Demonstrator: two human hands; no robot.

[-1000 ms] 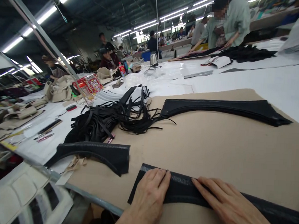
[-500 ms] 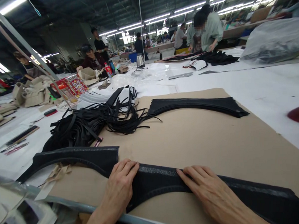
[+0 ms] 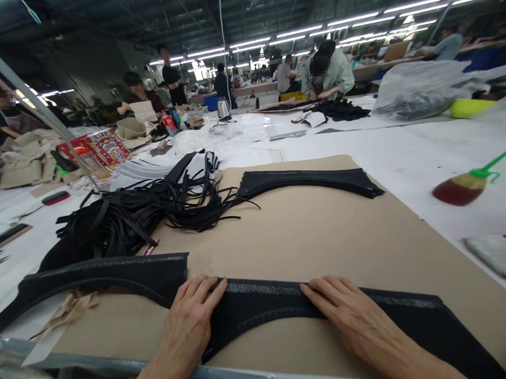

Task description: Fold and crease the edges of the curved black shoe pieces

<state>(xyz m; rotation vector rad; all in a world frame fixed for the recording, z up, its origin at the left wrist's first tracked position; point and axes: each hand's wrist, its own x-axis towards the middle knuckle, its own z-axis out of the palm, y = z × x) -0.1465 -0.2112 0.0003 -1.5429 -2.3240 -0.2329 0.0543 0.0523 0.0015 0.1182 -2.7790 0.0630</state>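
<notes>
A curved black panel [image 3: 268, 300] lies along the near side of a beige sheet [image 3: 276, 236], with a dull shiny strip along its upper edge. My left hand [image 3: 193, 316] rests on its left end, fingers stretched to the upper edge. Farther right, my right hand [image 3: 352, 316] lies over the same edge, fingers extended and fingertips on the strip. Both hands press from above; the undersides of the fingers are hidden. Left of my left hand lies a similar black panel [image 3: 147, 263]. A stack of such panels [image 3: 308, 180] sits farther back.
Tangled black strips [image 3: 124, 216] heap up at left. A brush with a green handle [image 3: 463, 188] lies at right, near a clear plastic bag [image 3: 419, 88]. A metal edge [image 3: 234, 376] runs along the table front. A co-worker in a pale top [image 3: 337, 75] bends over the far side.
My view has shifted right, bringing the green-handled brush fully into sight. Both hands stay on the black panel, which lies straighter along its upper edge at right.
</notes>
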